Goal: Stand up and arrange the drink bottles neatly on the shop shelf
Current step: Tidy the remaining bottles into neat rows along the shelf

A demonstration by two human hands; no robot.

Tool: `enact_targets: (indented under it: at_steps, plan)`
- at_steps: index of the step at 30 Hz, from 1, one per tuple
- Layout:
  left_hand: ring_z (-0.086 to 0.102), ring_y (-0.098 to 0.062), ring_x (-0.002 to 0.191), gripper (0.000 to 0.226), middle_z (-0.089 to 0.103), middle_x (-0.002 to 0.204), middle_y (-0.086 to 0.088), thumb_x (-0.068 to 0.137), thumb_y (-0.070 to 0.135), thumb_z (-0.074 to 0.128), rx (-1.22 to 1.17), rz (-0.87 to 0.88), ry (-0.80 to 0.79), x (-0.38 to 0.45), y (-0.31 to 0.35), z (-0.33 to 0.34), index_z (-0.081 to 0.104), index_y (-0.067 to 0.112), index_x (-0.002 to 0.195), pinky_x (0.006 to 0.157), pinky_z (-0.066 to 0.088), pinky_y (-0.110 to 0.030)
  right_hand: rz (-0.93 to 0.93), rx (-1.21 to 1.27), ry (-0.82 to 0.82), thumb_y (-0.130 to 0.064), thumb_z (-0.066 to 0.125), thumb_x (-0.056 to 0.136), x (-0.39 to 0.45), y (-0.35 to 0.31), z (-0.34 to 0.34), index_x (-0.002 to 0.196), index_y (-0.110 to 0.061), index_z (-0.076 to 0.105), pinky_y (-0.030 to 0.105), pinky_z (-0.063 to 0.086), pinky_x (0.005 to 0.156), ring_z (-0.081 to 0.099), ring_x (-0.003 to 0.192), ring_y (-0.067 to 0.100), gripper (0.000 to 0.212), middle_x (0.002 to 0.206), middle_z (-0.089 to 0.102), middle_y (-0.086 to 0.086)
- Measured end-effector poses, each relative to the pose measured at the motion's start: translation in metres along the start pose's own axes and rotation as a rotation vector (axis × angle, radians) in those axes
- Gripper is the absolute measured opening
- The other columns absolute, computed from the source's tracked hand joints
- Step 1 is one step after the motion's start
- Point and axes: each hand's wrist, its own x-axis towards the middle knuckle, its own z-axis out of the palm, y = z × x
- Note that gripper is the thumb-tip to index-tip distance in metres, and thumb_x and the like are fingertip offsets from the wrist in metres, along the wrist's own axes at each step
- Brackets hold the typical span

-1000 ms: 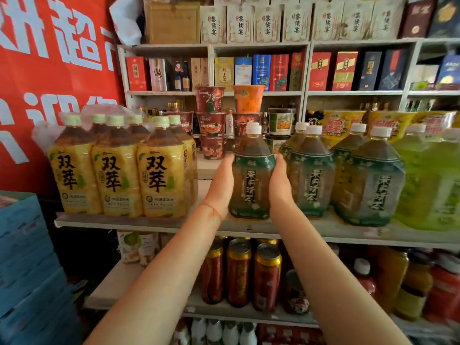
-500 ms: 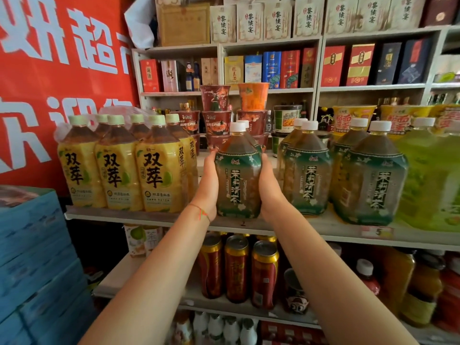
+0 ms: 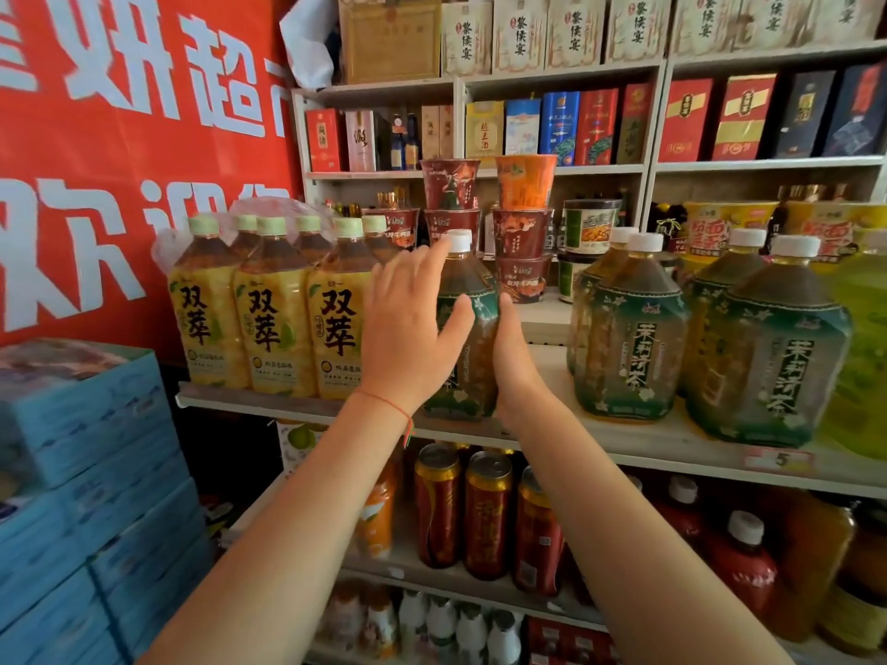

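The green-label bottle (image 3: 468, 338) holds brown tea under a white cap; its dark green wrap carries small pale flowers. The green-label bottles to the right (image 3: 629, 338) share that green floral wrap, white caps and white characters. The yellow-label bottles (image 3: 269, 324) have pale green caps, amber liquid and yellow wraps with bold black characters. On the left hand (image 3: 408, 343) side, a thin red string circles the wrist. The banner (image 3: 120, 136) is red with white characters. The cans (image 3: 485, 515) below are red and gold. The stacked cartons (image 3: 96, 472) are light blue. The noodle cups (image 3: 451, 184) are dark red, one orange.
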Motion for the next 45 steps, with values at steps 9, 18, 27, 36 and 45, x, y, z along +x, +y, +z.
enact_targets:
  at_steps: [9, 18, 27, 36, 45]
  plan:
    - [0.047, -0.036, 0.135, 0.055, 0.061, 0.135, -0.016, 0.101, 0.057, 0.035, 0.334, 0.101, -0.096, -0.005, -0.035, -0.001, 0.048, 0.033, 0.148, 0.121, 0.017, -0.063, -0.046, -0.033, 0.141, -0.082, 0.026, 0.087, 0.006, 0.008, 0.037, 0.139, -0.038, 0.055, 0.048, 0.045, 0.110, 0.059, 0.122, 0.024, 0.075, 0.134, 0.063, 0.004]
    - [0.048, -0.040, 0.131, 0.036, 0.059, 0.130, -0.020, 0.094, 0.034, 0.052, 0.054, 0.021, 0.105, 0.001, -0.016, 0.011, 0.068, 0.014, 0.119, 0.119, 0.025, -0.061, -0.410, -0.381, 0.342, -0.028, 0.042, 0.106, -0.013, -0.011, 0.026, 0.143, -0.017, 0.051, 0.015, 0.042, 0.089, 0.052, 0.109, 0.002, 0.040, 0.136, 0.056, -0.002]
    - [0.051, -0.009, 0.117, 0.026, 0.056, 0.120, 0.006, 0.097, 0.023, 0.056, -0.598, -0.118, -0.208, 0.008, 0.060, 0.037, 0.067, 0.015, 0.120, 0.098, 0.035, -0.013, -0.672, -0.595, 0.841, -0.028, 0.035, 0.105, -0.020, -0.050, -0.080, 0.144, -0.013, 0.047, 0.040, 0.035, 0.111, 0.045, 0.135, 0.027, 0.044, 0.146, 0.051, 0.010]
    - [0.063, -0.021, 0.116, 0.051, 0.069, 0.124, -0.002, 0.101, 0.060, 0.040, -1.185, -0.877, -0.553, 0.031, 0.122, 0.098, 0.059, 0.026, 0.134, 0.095, 0.050, -0.037, 0.062, 0.087, 0.508, -0.086, 0.048, 0.069, -0.005, -0.045, -0.136, 0.136, -0.030, 0.060, 0.050, 0.042, 0.111, 0.060, 0.120, 0.030, 0.089, 0.133, 0.065, 0.004]
    - [0.071, -0.024, 0.105, 0.052, 0.079, 0.104, -0.004, 0.098, 0.064, 0.040, -1.225, -0.984, -0.424, 0.029, 0.128, 0.101, 0.069, 0.026, 0.121, 0.095, 0.055, -0.043, 0.098, 0.007, 0.293, -0.075, 0.031, 0.095, -0.015, -0.042, -0.141, 0.132, -0.022, 0.064, 0.048, 0.043, 0.112, 0.062, 0.119, 0.029, 0.073, 0.126, 0.070, 0.009]
